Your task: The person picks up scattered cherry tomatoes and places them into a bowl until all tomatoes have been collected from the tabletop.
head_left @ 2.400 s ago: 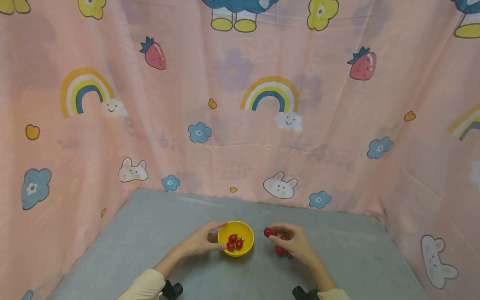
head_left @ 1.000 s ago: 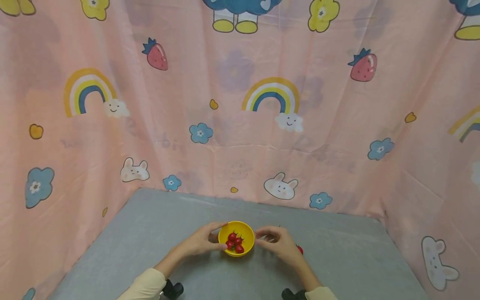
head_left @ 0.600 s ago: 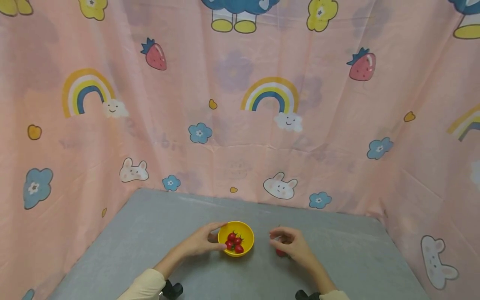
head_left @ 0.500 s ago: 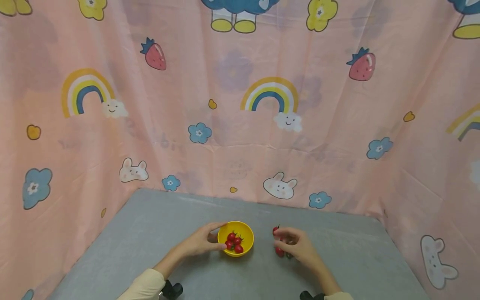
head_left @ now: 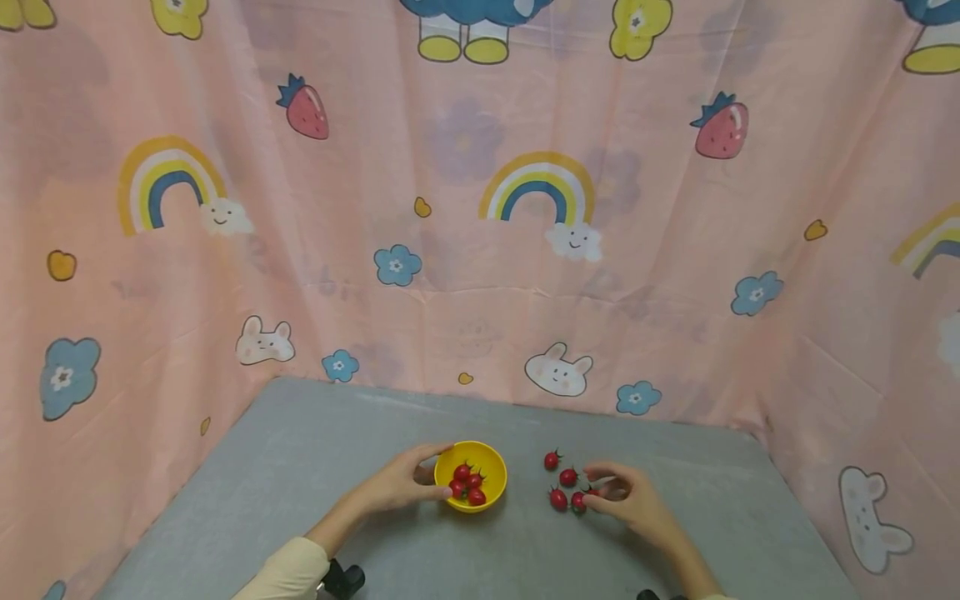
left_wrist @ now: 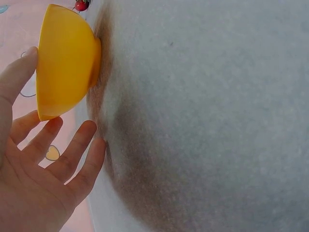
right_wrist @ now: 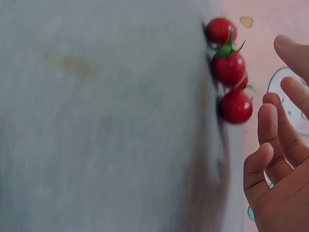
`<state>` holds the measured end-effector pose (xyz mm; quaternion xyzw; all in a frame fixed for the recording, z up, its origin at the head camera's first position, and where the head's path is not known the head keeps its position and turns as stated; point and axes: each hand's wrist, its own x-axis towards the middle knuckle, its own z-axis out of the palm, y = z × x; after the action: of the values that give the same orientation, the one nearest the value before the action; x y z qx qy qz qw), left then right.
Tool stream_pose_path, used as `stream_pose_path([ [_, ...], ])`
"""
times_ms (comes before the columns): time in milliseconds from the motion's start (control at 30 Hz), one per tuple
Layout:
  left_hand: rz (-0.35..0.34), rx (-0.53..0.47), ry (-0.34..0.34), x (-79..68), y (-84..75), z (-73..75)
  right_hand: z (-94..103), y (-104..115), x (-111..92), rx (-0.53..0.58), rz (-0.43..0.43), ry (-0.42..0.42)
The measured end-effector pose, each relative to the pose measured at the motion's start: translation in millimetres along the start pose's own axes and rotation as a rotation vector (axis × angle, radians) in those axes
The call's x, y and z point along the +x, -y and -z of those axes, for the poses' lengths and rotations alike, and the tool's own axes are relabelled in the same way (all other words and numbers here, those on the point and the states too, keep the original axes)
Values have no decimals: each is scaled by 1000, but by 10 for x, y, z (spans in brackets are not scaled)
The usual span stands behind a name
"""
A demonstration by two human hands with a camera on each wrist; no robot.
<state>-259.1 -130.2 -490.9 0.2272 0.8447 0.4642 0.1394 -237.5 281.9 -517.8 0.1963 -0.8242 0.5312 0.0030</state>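
Note:
My left hand (head_left: 401, 482) steadies a small yellow bowl (head_left: 497, 479), thumb and fingertips against its left rim. Several red cherry tomatoes (head_left: 476, 481) lie inside, some with green stems. In the left wrist view the bowl (left_wrist: 67, 63) stands on its foot, my thumb on the rim and two fingertips touching its side. To the bowl's right, my right hand (head_left: 630, 500) hovers at a loose group of cherry tomatoes (head_left: 558, 499), partly covering the rightmost one. Seen from the right wrist, that hand (right_wrist: 285, 164) has its fingers parted beside the cherry tomatoes (right_wrist: 236, 107), gripping none.
The grey tabletop (head_left: 360, 425) reaches back to a pink patterned curtain (head_left: 450, 325), which also hangs along both sides. One loose cherry tomato (head_left: 552, 460) lies farthest back in the group. A black wrist camera (head_left: 345, 578) sits on the left wrist.
Earlier my right hand pinched a cherry tomato; one more now lies in the bowl. The hand has since moved right, away from the bowl, uncovering the loose tomatoes. My left hand stayed put.

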Motion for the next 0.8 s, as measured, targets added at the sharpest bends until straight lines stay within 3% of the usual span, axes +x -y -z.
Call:
stream_pose_path([
  [167,-2,-4,5,8,-8,-1,84,-62,-16,-48,-59,4],
  [800,4,15,8,9,-5,8,100,-179,30,-241,-105,-16],
])
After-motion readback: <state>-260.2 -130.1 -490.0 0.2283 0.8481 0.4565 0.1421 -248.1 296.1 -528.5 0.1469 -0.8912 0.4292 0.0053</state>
